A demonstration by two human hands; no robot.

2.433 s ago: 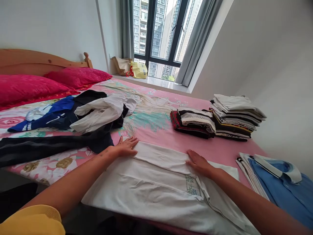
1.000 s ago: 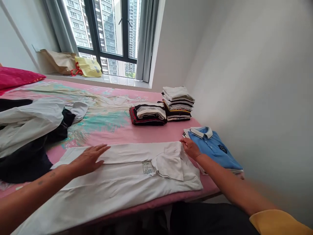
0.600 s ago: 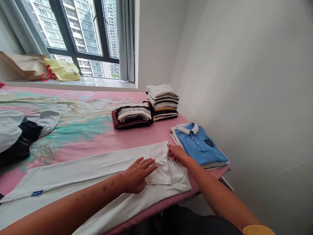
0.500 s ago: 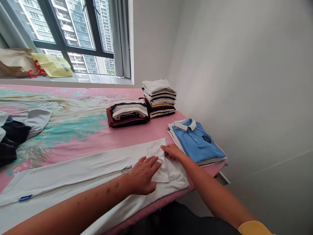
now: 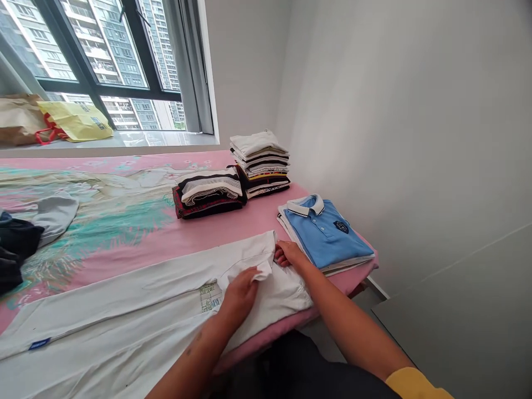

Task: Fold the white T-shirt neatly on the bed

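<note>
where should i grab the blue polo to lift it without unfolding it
Probably best with both hands: slide the fingers under the blue polo at its collar end and its opposite, lower edge, thumbs on top. It lies flat and folded on lighter garments, so coming in low at both ends should support the folds.

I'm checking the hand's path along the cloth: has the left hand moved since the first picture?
Yes, the left hand has moved right, closer to the folded blue shirt on the bed.
</note>
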